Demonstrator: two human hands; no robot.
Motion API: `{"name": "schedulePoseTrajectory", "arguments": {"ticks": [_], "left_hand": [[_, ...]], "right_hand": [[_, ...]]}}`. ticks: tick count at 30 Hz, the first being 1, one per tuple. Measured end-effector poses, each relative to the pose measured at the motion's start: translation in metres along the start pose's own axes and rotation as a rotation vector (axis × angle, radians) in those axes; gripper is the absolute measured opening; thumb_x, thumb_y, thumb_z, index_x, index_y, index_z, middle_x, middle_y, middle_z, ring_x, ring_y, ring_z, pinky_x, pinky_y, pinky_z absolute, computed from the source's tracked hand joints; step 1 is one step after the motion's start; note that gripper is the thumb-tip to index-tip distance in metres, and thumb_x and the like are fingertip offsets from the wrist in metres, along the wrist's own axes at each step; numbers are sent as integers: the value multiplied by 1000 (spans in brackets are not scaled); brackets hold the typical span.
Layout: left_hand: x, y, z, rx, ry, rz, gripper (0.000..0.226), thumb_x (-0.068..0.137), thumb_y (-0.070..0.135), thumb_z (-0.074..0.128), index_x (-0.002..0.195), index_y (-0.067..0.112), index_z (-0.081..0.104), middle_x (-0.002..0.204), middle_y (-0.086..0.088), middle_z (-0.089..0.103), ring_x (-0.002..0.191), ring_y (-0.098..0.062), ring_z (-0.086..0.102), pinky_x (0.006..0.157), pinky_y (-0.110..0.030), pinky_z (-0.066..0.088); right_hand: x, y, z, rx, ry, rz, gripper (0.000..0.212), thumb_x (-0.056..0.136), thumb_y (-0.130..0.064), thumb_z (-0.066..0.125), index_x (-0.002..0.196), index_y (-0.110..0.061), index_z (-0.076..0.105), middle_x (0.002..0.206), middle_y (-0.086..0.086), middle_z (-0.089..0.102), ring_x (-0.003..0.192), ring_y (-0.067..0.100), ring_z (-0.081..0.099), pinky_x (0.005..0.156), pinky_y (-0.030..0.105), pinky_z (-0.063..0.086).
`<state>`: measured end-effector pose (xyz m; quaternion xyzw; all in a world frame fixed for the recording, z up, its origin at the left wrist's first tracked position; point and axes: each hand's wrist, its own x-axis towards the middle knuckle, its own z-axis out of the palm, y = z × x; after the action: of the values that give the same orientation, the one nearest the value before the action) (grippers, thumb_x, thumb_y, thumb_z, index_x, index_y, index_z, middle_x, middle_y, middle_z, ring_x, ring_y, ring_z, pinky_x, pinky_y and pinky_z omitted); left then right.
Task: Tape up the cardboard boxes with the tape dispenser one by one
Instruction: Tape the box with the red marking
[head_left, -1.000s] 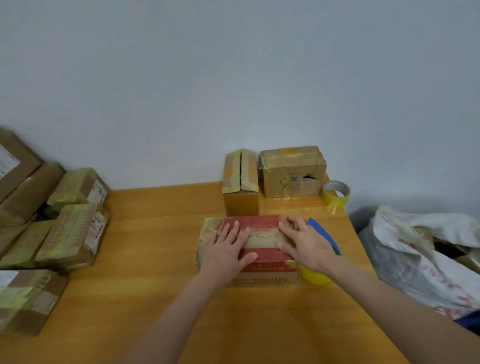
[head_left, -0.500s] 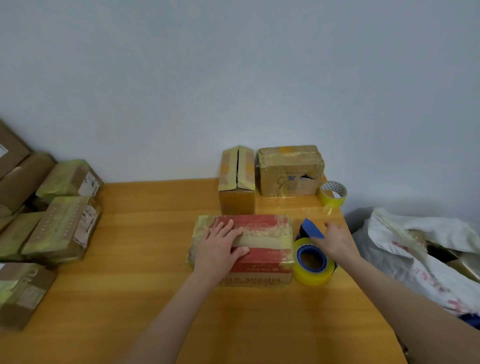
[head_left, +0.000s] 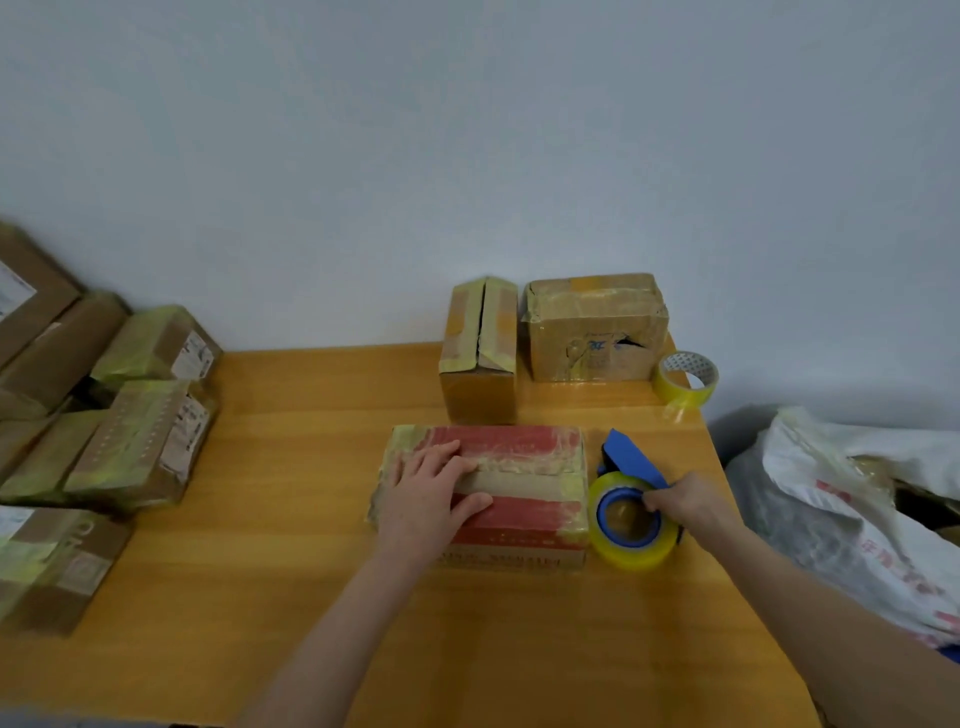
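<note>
A red-topped cardboard box (head_left: 524, 457) lies in the middle of the wooden table (head_left: 291, 467), its lid seam covered with yellowish tape. My left hand (head_left: 428, 491) rests flat on the left half of its lid, fingers straight. Just right of the box lies the blue tape dispenser (head_left: 628, 506) with its yellow tape roll. My right hand (head_left: 685, 501) grips the dispenser at its handle, fingers curled round it. Two more boxes stand at the back: an upright one with a split top (head_left: 480, 353) and a wider taped one (head_left: 597, 327).
A loose roll of yellow tape (head_left: 685, 379) stands at the table's back right corner. Several taped parcels (head_left: 130, 431) are piled along the left edge. A white sack (head_left: 857, 509) with packages lies off the table to the right.
My right hand left the box lid, moved right to the dispenser and closed round its handle. My left hand stayed flat on the box.
</note>
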<state>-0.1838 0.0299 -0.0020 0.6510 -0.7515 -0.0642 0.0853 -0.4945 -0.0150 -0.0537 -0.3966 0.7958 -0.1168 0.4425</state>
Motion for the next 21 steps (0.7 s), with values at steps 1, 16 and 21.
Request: {"name": "schedulePoseTrajectory", "arguments": {"ticks": [1,16,21], "left_hand": [[-1,0,1,-11,23,-2,68,80,73,27,121,31,62,142,4,49,134,-21,43,116,-46,21],[8,-17,-12,-50,-106,50,58,93,54,48,142,25,42,151,9,35,139,-13,31,113,-30,27],[3,-21,-14,-4,-49,13,53,88,63,50,136,39,48,150,6,32,138,-18,28,114,-37,21]], "right_hand": [[-1,0,0,89,-28,8,28,81,-12,71,66,-7,48,60,8,45,52,21,42,51,31,32],[-68,-74,-57,285,94,-333,50,77,-18,80,112,-14,44,105,8,54,77,18,56,61,30,45],[-119,-130,-62,151,-123,-577,59,72,-22,82,120,-23,48,109,1,59,92,23,65,74,33,51]]}}
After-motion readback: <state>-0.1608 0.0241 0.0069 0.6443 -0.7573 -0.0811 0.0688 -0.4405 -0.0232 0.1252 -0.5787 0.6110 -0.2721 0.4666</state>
